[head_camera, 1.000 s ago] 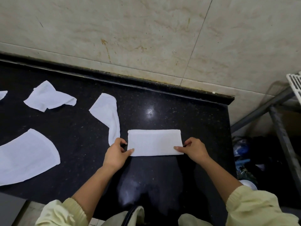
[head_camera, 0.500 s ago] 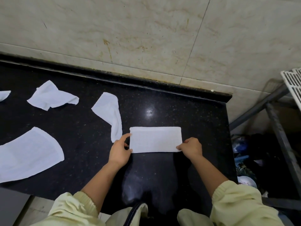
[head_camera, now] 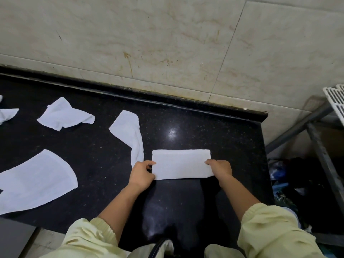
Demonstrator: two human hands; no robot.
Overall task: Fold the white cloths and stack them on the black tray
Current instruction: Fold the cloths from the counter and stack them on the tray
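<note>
Both hands have closed in on the short ends of the folded white rectangular cloth (head_camera: 181,164) lying on the speckled black stone counter (head_camera: 186,127). The left hand (head_camera: 142,174) and right hand (head_camera: 220,168) pinch it with curled fingers. If one grip slips during lifting, I think the layers may fall open (no black tray is in view).

Soft, even light; wide-angle bend at the edges.
We see a glare spot on the glossy worktop (head_camera: 204,127) just beyond the grip of left hand (head_camera: 142,174) and right hand (head_camera: 220,167) on the white cloth (head_camera: 181,164), a hazy reflection nearer us.
</note>
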